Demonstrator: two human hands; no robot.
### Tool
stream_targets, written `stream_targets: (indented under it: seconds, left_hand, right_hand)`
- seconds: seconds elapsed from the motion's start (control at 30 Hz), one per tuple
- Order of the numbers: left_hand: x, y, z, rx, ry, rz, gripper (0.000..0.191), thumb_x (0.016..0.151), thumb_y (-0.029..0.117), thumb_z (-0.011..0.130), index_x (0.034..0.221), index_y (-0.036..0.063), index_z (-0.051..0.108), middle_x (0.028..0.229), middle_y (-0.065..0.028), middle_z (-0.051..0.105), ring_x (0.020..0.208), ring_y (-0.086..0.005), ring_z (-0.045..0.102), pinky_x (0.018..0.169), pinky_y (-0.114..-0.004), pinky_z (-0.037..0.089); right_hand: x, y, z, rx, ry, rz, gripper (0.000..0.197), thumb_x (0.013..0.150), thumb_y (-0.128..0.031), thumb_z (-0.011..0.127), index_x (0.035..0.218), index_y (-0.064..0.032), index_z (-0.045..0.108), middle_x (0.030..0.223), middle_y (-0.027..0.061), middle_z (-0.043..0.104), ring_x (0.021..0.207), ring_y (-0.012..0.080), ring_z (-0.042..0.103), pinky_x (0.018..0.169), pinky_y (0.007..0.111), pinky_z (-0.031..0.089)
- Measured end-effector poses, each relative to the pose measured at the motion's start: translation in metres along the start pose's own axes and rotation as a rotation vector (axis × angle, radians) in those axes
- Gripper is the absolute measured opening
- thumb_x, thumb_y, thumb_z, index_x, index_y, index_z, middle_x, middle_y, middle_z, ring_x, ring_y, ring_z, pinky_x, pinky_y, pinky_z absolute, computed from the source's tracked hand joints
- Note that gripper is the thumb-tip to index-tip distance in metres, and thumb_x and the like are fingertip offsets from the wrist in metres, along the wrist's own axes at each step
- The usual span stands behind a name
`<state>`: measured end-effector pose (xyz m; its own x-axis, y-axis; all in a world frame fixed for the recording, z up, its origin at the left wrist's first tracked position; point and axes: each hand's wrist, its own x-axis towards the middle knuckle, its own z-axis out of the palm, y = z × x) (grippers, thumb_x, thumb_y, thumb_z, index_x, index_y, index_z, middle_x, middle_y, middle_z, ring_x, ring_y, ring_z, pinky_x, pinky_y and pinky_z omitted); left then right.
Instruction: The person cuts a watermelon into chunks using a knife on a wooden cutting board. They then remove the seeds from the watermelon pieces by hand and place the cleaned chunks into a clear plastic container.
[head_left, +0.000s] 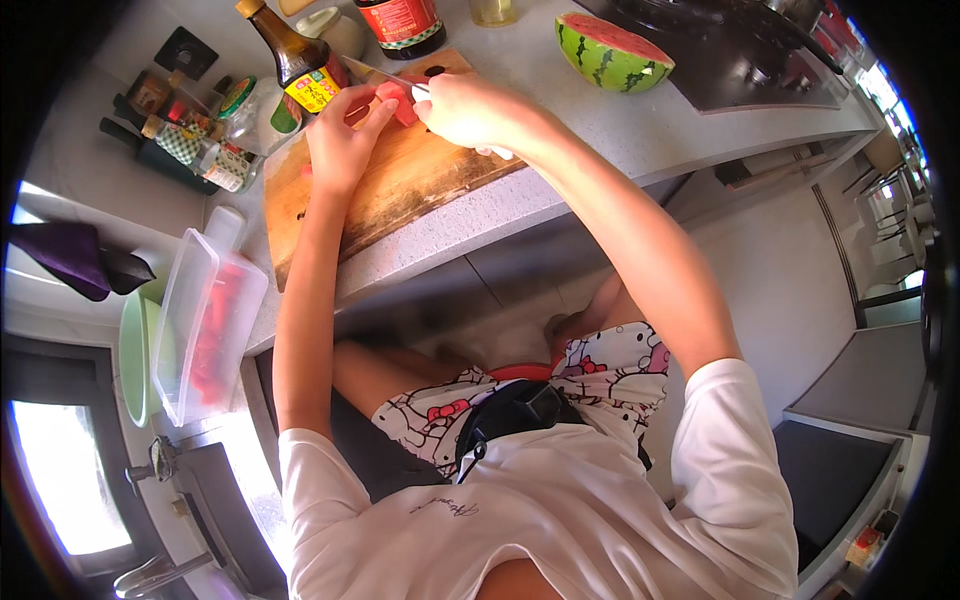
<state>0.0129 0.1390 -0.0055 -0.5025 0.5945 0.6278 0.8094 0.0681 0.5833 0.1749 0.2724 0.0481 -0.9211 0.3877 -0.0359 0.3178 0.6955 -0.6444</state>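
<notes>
Over the far part of a wooden cutting board (409, 176), my left hand (345, 135) holds a piece of red watermelon flesh (397, 103) between thumb and fingers. My right hand (469, 112) grips a knife, whose narrow blade (382, 73) points left, just beyond the piece. Part of the handle is hidden in my fist. A little red flesh lies on the board beside my left wrist. A cut watermelon (615, 56) with striped green rind rests on the counter to the right, its red face up. At the left, a clear plastic container (244, 281) holds red watermelon pieces.
A brown sauce bottle (300, 60) and a dark jar with a red label (401, 26) stand behind the board. Several jars and bottles (199, 154) crowd the left corner. A green basin (139, 360) is beyond the container. A black cooktop (720, 67) lies at the right.
</notes>
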Motion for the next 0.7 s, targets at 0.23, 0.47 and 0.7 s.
stream_targets:
  seconds: [0.23, 0.47, 0.7]
  left_hand:
    - [0.002, 0.000, 0.001, -0.030, 0.003, 0.033, 0.039, 0.089, 0.029, 0.085, 0.112, 0.0001, 0.074, 0.106, -0.0127, 0.079, 0.098, -0.0231, 0.077, 0.090, -0.035, 0.059]
    - [0.011, 0.007, -0.008, 0.219, -0.198, 0.151, 0.070, 0.086, 0.037, 0.087, 0.141, 0.0043, 0.061, 0.140, -0.0158, 0.065, 0.130, -0.0296, 0.062, 0.109, -0.041, 0.049]
    - [0.050, 0.023, -0.014, 0.205, -0.664, -0.104, 0.076, 0.084, 0.027, 0.087, 0.149, 0.0057, 0.053, 0.149, -0.0134, 0.058, 0.136, -0.0275, 0.056, 0.116, -0.042, 0.044]
  right_hand:
    - [-0.022, -0.001, -0.031, 0.319, 0.053, -0.129, 0.032, 0.105, -0.035, 0.051, 0.096, -0.0043, 0.056, 0.065, -0.0004, 0.047, 0.050, 0.0114, 0.047, 0.041, 0.030, 0.039]
    - [-0.030, 0.004, -0.077, 0.325, 0.099, -0.086, 0.035, 0.105, -0.038, 0.053, 0.104, -0.0032, 0.059, 0.071, -0.0026, 0.048, 0.054, 0.0058, 0.043, 0.042, 0.024, 0.035]
    - [-0.039, 0.026, -0.068, 0.287, 0.153, -0.063, 0.033, 0.104, -0.037, 0.054, 0.096, -0.0041, 0.056, 0.071, -0.0017, 0.050, 0.055, 0.0082, 0.048, 0.043, 0.028, 0.038]
